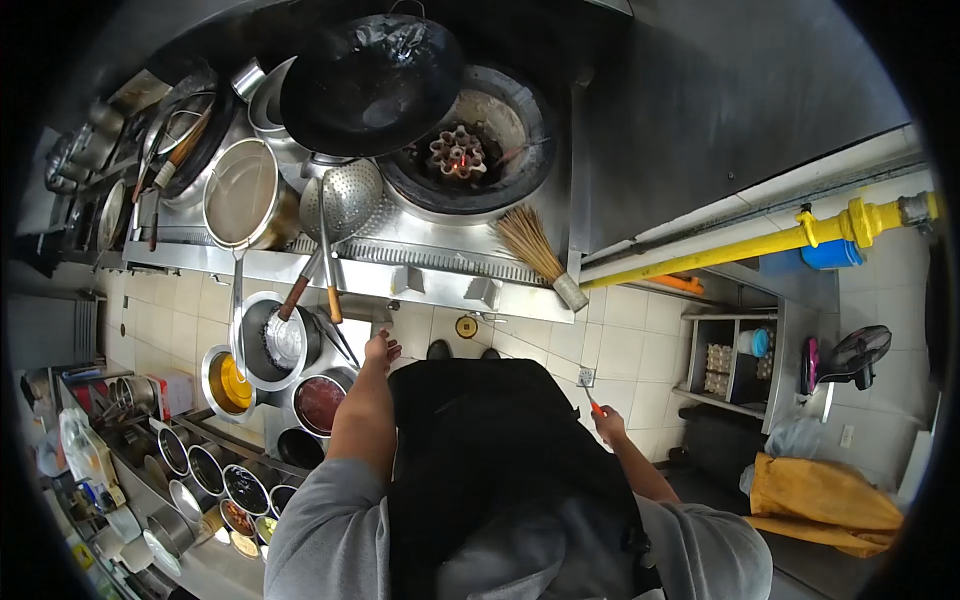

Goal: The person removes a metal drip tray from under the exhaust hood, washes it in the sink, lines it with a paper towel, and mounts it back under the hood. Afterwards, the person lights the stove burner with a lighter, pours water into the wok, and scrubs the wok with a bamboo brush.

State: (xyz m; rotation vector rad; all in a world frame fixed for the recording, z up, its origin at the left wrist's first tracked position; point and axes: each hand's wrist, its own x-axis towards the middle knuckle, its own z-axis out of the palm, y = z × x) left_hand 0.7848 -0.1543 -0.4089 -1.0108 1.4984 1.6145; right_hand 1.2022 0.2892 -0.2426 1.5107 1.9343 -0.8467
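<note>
My left hand (381, 350) is in front of the stove edge, near the pots on the left, with its fingers apart and nothing in them. In my right hand (608, 424) is a tool with an orange-red handle (597, 408); its thin metal end points up toward the stove. A black wok (375, 85) rests tilted beside the round burner (460, 155), which glows red at its middle. A perforated ladle (342, 200) and a wooden-handled utensil (297, 290) lie at the counter's front edge.
A bamboo brush (535, 245) lies by the burner. At left are a strainer on a pot (242, 190), a metal pot (272, 345), a bowl of yellow liquid (232, 385) and a pot of red liquid (322, 402). A yellow pipe (740, 248) runs along the right, above shelves and a fan (858, 352).
</note>
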